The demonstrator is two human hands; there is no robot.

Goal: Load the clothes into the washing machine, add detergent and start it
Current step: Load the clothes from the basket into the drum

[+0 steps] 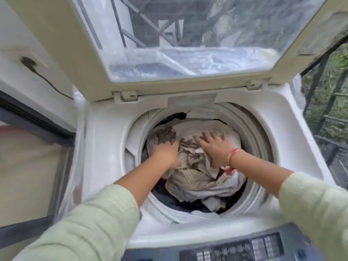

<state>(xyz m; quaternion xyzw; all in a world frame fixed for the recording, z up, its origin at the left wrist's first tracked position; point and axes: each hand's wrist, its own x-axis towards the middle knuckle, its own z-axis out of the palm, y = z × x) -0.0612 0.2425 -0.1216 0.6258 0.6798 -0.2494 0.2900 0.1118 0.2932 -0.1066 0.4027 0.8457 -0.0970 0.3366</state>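
White top-loading washing machine (105, 147), with its cream-framed, glass-windowed lid (90, 59) standing raised at the back. The round grey-ringed drum opening (252, 140) holds a crumpled heap of beige, white and dark clothes (188, 178), piled close to the rim. One white piece drapes over the near edge. Both arms reach in from the near side in pale green sleeves (94, 223). The left hand (167, 153) is on the left part of the heap. Its fingers are curled down into the cloth and grip a fold beside a dark patterned piece; motion blur hides the fingertips. The right hand (212, 147) lies palm-down on top of the pile, toward the far right, with fingers spread flat and pressing on a white garment. It grasps nothing. A red thread bracelet (233, 155) is on that wrist. The dark control panel (235, 249) runs along the near edge of the machine. A black cable (47, 80) hangs down the white wall on the left.
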